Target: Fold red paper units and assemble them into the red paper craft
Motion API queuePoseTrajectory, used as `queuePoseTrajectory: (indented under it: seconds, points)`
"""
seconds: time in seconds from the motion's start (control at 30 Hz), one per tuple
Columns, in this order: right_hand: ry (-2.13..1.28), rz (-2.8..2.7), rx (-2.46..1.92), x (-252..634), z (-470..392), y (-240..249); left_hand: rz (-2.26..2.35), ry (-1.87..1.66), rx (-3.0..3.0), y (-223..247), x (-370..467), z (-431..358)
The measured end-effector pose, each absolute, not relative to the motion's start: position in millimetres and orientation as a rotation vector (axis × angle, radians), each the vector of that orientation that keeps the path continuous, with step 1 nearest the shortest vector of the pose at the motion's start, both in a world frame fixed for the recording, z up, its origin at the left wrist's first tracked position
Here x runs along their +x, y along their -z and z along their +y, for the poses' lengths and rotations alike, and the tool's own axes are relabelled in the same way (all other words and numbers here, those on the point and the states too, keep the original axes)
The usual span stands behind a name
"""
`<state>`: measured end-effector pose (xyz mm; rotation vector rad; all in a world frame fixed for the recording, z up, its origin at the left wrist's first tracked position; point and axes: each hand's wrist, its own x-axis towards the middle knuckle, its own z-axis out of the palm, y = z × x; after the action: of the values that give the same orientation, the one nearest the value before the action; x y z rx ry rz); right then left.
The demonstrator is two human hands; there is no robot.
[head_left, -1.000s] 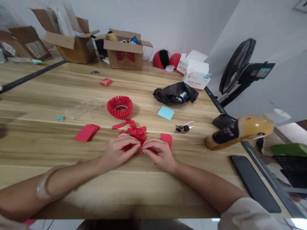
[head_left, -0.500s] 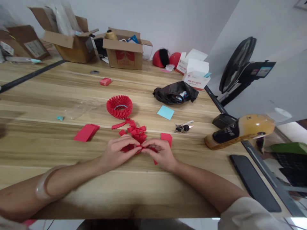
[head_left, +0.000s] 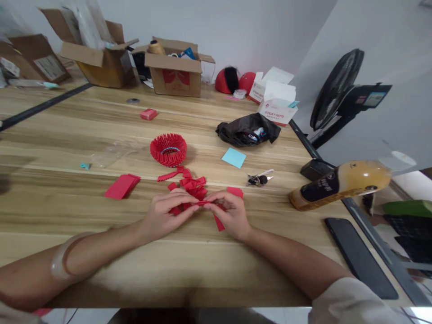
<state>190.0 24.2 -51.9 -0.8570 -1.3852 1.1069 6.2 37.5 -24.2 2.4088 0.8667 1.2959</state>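
Note:
Between them, my left hand [head_left: 173,209] and my right hand [head_left: 230,215] pinch a narrow folded strip of red paper [head_left: 203,203], one end each. Just beyond the fingers lies a loose pile of folded red paper pieces [head_left: 192,183]. Flat red paper slips [head_left: 235,192] lie partly behind my right hand, and another red slip [head_left: 219,223] shows beneath it. Farther off stands a round bowl of interlocked red paper pieces [head_left: 168,152] with a light blue ring inside. To the left rests a stack of red paper [head_left: 122,186].
Right of the pile are a blue sticky note [head_left: 234,157], keys [head_left: 258,180] and a black plastic bag [head_left: 248,130]. A drink bottle [head_left: 337,185] and a phone [head_left: 361,258] are at the right edge. Open cardboard boxes [head_left: 177,81] line the back, with a fan [head_left: 337,90] beyond the table.
My right hand has shifted slightly right, away from my left fingertips, so more of the folded red paper strip shows between them. The objects on the table stay put.

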Motion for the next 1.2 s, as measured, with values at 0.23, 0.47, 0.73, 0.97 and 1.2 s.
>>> queuePoseTrajectory:
  seconds: [0.23, 0.47, 0.73, 0.97, 1.2]
  points:
    - [-1.123, -1.407, -0.872, 191.1, 23.8, 52.7, 0.865, -1.284, 2.401, 27.3, 4.5, 38.9]
    - [-1.122, -1.413, -0.916, 191.1, 23.6, 53.5, 0.809, -1.229, 2.393, 28.7, 3.6, 40.7]
    - [-1.034, -1.433, -0.908, 191.9, 25.1, 50.7, 0.778, -1.297, 2.414, 21.2, 7.1, 39.5]
    - [-1.002, -1.489, -0.916, 193.8, 26.4, 48.1, 0.727, -1.325, 2.414, 20.9, 6.3, 40.0]
    - [-1.034, -1.499, -0.901, 193.8, 26.9, 49.2, 0.733, -1.274, 2.433, 26.5, 2.7, 40.4]
